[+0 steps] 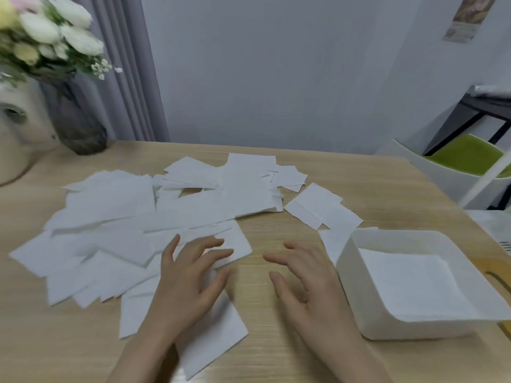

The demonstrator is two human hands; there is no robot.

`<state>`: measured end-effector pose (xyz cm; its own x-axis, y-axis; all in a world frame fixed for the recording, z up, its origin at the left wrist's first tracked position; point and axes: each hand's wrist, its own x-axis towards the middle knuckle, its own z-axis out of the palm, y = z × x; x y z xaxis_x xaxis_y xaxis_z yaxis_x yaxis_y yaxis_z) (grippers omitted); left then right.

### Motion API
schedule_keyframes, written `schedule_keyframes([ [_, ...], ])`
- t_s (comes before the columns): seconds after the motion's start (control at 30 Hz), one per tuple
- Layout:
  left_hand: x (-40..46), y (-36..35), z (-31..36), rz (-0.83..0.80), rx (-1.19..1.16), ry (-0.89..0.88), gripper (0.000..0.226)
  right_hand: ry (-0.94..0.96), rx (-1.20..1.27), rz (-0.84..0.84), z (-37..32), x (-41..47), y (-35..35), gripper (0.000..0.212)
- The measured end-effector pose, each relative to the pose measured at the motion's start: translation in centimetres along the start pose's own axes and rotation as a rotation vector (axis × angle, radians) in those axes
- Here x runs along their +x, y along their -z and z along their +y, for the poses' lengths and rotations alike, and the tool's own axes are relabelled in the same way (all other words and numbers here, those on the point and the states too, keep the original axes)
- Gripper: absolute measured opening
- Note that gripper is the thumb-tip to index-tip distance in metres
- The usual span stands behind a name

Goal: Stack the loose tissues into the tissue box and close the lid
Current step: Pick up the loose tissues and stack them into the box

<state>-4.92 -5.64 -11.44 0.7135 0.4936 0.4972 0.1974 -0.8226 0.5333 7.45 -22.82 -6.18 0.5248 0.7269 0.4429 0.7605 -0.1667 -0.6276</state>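
Several loose white tissues (116,217) lie scattered over the left and middle of the wooden table (276,355). A white open tissue box (351,275) stands at the right with folded tissues (409,283) lying flat inside. My left hand (188,280) hovers with spread fingers over the near edge of the tissue pile and a single tissue (218,335) below it. My right hand (307,283) is over bare table between the pile and the box, fingers spread and holding nothing. No lid is clearly in view.
A dark vase with white flowers (77,117) and a pale rounded object (19,128) stand at the table's far left corner. A green-seated white chair (467,161) is beyond the right edge. A wooden piece (497,275) lies right of the box.
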Motion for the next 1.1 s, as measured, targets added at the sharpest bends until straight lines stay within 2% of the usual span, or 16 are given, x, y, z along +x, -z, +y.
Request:
schedule_keyframes([
  [0.13,-0.7,0.2,-2.7,-0.011,0.117,0.033,0.031,-0.102,0.044,-0.071,0.9,1.6,-2.9,0.026],
  [0.47,-1.2,-0.7,-4.0,0.015,0.096,0.069,0.031,-0.461,0.095,-0.2,2.2,5.4,-6.7,0.052],
  [0.7,-1.3,-0.9,-4.1,0.022,0.087,0.073,0.031,-0.619,0.223,-0.161,2.2,6.7,-7.7,0.046],
  [0.9,-1.3,-0.9,-4.2,0.028,0.094,0.064,0.029,-0.638,0.151,-0.233,2.2,7.6,-7.8,0.027],
  [1.0,-1.3,-0.8,-4.2,0.034,0.096,0.065,0.03,-0.598,0.126,-0.219,2.0,7.2,-7.6,0.028],
  [1.1,-1.1,-0.9,-4.1,0.034,0.103,0.052,0.029,-0.515,0.001,-0.196,2.0,6.5,-7.2,0.034],
])
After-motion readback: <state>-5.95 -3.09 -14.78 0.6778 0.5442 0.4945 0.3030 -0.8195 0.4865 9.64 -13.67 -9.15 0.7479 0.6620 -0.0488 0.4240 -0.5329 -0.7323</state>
